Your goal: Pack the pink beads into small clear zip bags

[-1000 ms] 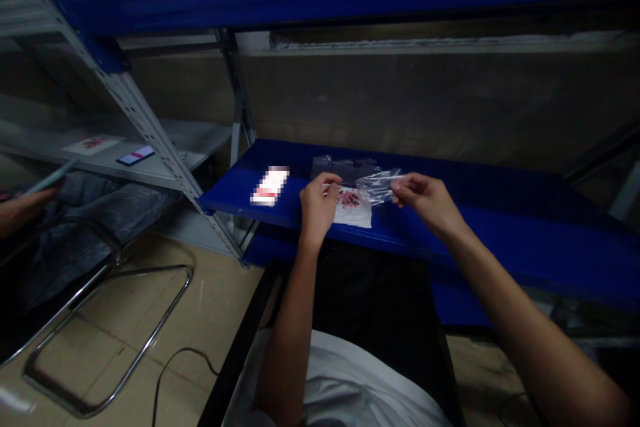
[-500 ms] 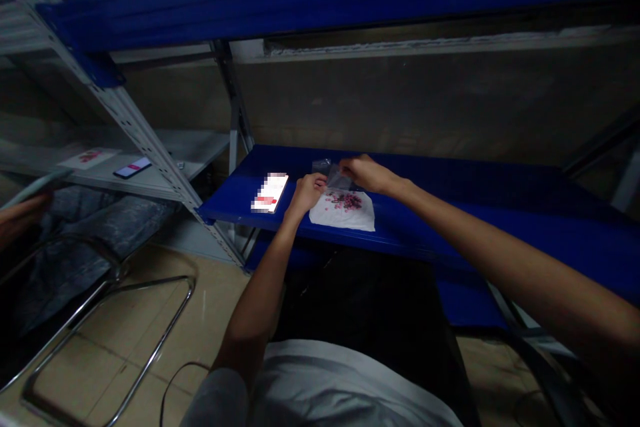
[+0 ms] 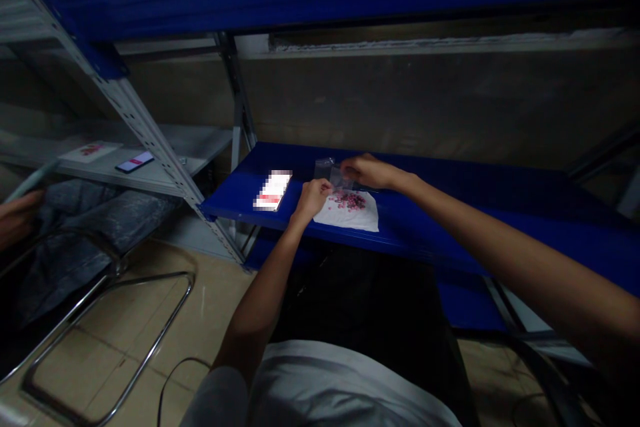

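Both arms reach forward over the blue shelf [image 3: 450,227]; the left hand [image 3: 313,197] is curled, fingers pinched at the near-left edge of a white sheet [image 3: 353,212], though whether it grips the sheet or a corner of the bag is too dim to tell; the right hand [image 3: 367,171] comes in from the right with its long forearm crossing the frame, fingers closed on a small clear plastic bag [image 3: 337,177] held just above the far edge of the sheet; the bag sits between the two hands, and its thin film is hard to make out against the dark shelf; on the sheet lies a scatter of tiny pink pieces [image 3: 350,199], too small to name; a lit phone [image 3: 273,189], flat and rectangular, lies on the shelf left of the left hand, its screen blurred; the right elbow is cut off at the frame edge; a chrome tube chair [image 3: 100,320] stands on the tiled floor at lower left.
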A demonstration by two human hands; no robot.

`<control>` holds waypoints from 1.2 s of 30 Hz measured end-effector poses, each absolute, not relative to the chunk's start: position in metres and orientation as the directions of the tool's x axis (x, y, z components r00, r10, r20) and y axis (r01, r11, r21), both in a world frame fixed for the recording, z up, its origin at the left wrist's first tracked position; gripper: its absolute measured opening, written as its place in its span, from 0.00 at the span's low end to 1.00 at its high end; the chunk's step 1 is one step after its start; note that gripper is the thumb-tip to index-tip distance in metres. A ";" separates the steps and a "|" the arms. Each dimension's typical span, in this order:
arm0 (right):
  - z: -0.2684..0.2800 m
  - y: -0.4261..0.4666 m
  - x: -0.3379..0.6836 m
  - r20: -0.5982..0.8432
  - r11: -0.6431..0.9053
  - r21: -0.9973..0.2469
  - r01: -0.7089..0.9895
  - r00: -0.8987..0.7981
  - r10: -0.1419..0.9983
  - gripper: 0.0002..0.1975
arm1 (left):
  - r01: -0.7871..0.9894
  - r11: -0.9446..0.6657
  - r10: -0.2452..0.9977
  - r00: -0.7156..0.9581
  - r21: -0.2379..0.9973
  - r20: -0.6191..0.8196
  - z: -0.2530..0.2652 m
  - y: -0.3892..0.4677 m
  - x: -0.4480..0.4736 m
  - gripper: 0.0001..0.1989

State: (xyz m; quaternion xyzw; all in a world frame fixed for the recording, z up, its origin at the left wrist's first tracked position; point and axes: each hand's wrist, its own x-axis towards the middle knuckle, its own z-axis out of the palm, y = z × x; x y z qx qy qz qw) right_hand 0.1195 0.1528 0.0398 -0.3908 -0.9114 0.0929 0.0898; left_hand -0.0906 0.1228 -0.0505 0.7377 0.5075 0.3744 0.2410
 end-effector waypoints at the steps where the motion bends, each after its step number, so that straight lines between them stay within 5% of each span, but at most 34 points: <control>1: 0.041 0.153 0.120 0.091 0.672 -0.246 0.698 -0.674 0.733 0.11 | 0.565 -0.372 0.928 0.206 0.737 0.310 -0.051 0.123 -0.091 0.07; 5: 0.041 0.154 0.125 0.105 0.622 -0.331 0.710 -0.627 0.772 0.14 | 0.555 -0.383 0.923 0.215 0.738 0.318 -0.053 0.121 -0.092 0.07; 14: -0.014 0.153 0.134 0.158 0.379 -0.743 0.552 -0.406 0.900 0.13 | 0.545 -0.372 0.928 0.215 0.751 0.304 -0.048 0.119 -0.092 0.07; 17: -0.029 0.152 0.132 0.202 0.388 -0.780 0.492 -0.389 0.899 0.08 | 0.548 -0.367 0.930 0.212 0.752 0.300 -0.046 0.119 -0.090 0.07; 36: -0.037 0.138 0.127 0.236 0.287 -0.899 0.332 -0.184 0.954 0.14 | 0.492 -0.406 0.912 0.161 0.770 0.378 -0.050 0.115 -0.077 0.09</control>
